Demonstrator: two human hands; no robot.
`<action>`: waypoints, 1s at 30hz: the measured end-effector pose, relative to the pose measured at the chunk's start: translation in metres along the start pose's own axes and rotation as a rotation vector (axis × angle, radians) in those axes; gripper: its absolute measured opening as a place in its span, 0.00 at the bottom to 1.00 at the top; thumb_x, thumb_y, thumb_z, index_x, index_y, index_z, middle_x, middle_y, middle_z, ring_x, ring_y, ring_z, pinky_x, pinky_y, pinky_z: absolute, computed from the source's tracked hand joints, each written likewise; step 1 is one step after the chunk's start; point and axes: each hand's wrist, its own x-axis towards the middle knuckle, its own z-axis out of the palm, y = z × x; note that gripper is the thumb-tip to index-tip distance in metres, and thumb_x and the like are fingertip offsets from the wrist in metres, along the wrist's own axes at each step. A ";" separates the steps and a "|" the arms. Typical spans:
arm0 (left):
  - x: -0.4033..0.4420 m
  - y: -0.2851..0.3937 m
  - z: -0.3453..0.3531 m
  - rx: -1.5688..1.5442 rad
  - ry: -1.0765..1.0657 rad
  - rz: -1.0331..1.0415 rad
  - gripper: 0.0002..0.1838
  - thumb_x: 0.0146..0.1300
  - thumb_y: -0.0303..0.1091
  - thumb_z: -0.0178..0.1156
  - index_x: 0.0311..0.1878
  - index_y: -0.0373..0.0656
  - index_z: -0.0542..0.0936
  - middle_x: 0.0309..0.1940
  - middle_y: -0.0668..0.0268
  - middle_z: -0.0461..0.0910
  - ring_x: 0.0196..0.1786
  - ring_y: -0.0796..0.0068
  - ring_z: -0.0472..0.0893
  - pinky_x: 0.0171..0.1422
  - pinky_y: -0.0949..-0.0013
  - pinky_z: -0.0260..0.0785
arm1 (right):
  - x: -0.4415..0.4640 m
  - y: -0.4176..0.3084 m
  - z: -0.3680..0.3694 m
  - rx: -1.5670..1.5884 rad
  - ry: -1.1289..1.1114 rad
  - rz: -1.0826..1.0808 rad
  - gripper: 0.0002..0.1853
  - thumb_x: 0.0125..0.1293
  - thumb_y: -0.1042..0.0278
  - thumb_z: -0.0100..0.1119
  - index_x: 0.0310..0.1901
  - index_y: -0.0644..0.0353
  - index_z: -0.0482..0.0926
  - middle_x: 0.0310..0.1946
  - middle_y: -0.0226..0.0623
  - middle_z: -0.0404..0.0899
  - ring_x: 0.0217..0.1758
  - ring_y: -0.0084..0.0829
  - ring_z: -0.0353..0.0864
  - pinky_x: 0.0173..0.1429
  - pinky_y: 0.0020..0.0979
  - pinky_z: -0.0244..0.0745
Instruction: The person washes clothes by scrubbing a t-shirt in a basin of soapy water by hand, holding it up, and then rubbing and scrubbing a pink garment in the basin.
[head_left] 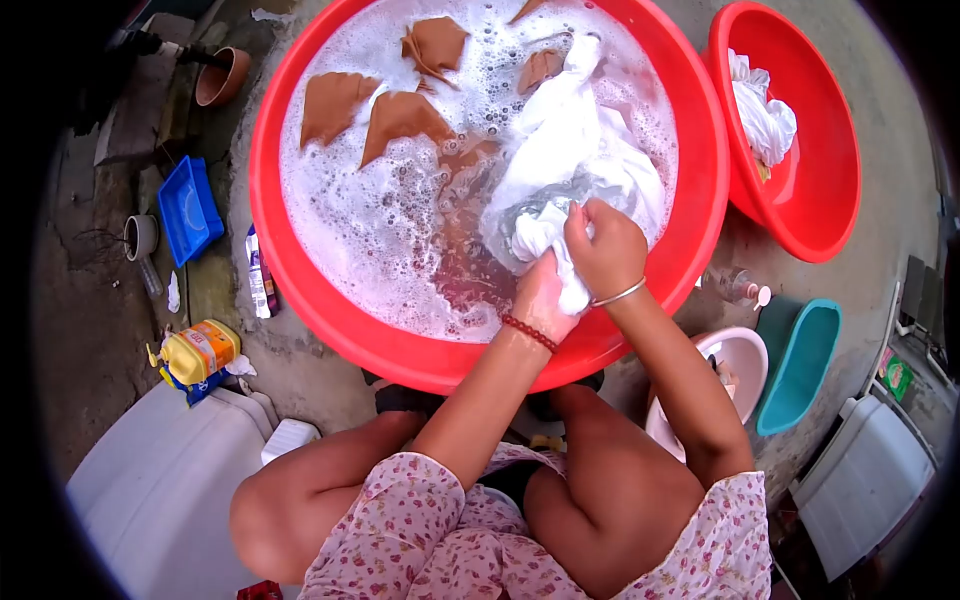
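Observation:
A big red basin holds foamy water. White cloth lies in it from the upper right down to the hands, partly under the suds. My left hand, with a red bead bracelet at the wrist, is closed on a bunched part of this cloth near the basin's front edge. Just to its right, my right hand, with a metal bangle, has its fingers curled in a fist against the same bunch. Brown cloth pokes out of the foam at the upper left in several pieces.
A smaller red basin with white cloth inside stands at the upper right. Below it are a teal tub, a pink basin and a clear pump bottle. At the left are a blue tray and a yellow jug.

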 end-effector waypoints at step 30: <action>0.021 0.027 -0.049 -0.185 -0.605 -0.247 0.20 0.68 0.49 0.47 0.48 0.42 0.75 0.41 0.65 0.78 0.45 0.73 0.78 0.52 0.67 0.71 | -0.051 -0.043 -0.014 0.061 -0.072 -0.287 0.13 0.60 0.60 0.58 0.22 0.56 0.72 0.17 0.41 0.69 0.21 0.42 0.74 0.24 0.39 0.65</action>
